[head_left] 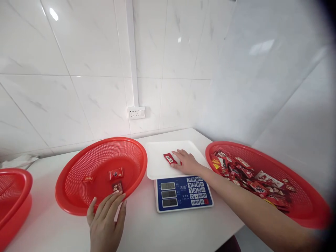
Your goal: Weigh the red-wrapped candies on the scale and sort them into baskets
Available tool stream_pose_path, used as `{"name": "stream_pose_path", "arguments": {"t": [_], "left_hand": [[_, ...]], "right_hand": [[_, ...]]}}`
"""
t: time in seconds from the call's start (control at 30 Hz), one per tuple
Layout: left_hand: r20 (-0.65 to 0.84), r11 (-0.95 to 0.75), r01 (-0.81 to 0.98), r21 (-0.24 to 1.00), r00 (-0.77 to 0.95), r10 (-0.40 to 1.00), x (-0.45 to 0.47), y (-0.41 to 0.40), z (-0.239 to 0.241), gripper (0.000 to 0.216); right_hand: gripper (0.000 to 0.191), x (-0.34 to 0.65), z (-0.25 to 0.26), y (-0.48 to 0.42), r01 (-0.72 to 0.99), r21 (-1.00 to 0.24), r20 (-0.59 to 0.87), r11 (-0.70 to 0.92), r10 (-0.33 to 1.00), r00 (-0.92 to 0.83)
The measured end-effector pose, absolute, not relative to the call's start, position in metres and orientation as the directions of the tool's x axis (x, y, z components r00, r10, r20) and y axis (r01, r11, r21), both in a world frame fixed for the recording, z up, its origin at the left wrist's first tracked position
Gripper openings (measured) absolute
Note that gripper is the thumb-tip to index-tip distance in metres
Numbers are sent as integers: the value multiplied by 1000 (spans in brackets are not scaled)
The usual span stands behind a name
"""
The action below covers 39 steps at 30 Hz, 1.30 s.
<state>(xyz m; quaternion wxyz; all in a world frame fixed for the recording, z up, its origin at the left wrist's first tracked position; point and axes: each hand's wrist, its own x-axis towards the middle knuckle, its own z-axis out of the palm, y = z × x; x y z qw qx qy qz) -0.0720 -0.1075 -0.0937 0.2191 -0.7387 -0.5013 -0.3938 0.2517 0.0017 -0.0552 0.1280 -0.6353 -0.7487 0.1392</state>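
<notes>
My left hand (pixel 106 220) is at the near rim of a red perforated basket (pixel 65 189), fingers spread and holding nothing. Inside that basket lie a red packet (pixel 116 173), a dark red packet (pixel 117 187) and a smaller red one (pixel 88 179). My right hand (pixel 187 163) reaches over the white pan (pixel 157 171) of a digital scale (pixel 183 194). Its thumb and fingers are apart around a small red wrapped packet (pixel 169 158) lying on the pan; part of the packet is under the hand. Whether the fingertips press on it is unclear.
To the right, another red basket (pixel 309 206) holds many wrapped packets (pixel 252 178), under my right forearm. A third red basket (pixel 15 206) is cut off at the left edge. Behind the white table (pixel 141 224) is a tiled wall with a socket (pixel 137 112).
</notes>
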Motion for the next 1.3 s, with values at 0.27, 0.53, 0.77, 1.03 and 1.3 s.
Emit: {"name": "stream_pose_path", "arguments": {"t": [0.27,0.53,0.77,1.03,1.3], "left_hand": [[804,-402,914,53,200,559,-73,-107,-94,17],[798,-411,910,53,208,565,-74,-107,-94,19],[791,-415,908,63,208,576,-75,-107,-94,19],[796,-407,913,35,221,564,-76,-107,-97,19],[838,-393,919,-37,243,489,-82,-99,-100,18]], "right_hand": [[66,240,-54,6,881,-307,77,360,932,-354],[38,224,-46,10,831,-260,229,491,868,-441],[29,225,-49,17,847,-339,286,409,903,-321],[51,186,-29,38,720,-664,256,202,966,-35],[45,62,9,24,460,-793,295,399,913,-283]]}}
